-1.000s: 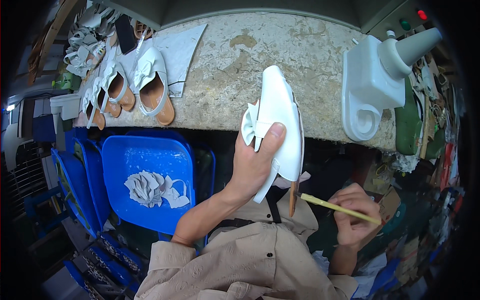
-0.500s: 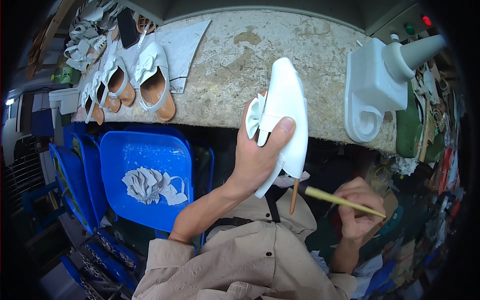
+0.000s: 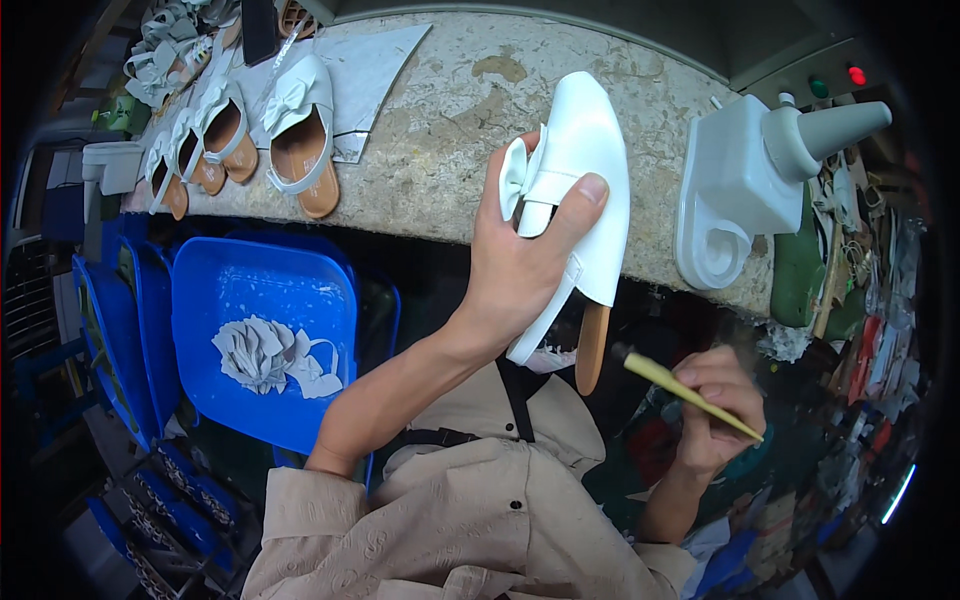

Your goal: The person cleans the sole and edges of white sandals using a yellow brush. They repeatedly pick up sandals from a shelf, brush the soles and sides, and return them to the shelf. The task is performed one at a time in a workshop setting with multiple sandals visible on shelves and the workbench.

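White shoe (image 3: 585, 140) now lifted farther over the table edge, tan sole end (image 3: 592, 350) turned broader to view. Left grip (image 3: 525, 260) wraps its left side, long axis near–far; right grip (image 3: 718, 402), pinching yellow brush (image 3: 660, 377), lies near right, bristles just beside sole. Worn table (image 3: 450, 130): shoes (image 3: 240, 158) far left, white container (image 3: 735, 180) right; room cluttered.

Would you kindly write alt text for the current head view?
The left hand holds a white sandal with a bow; the right hand holds a yellow-handled brush beside the sandal's tan sole. Four similar sandals sit on the worktable at left.
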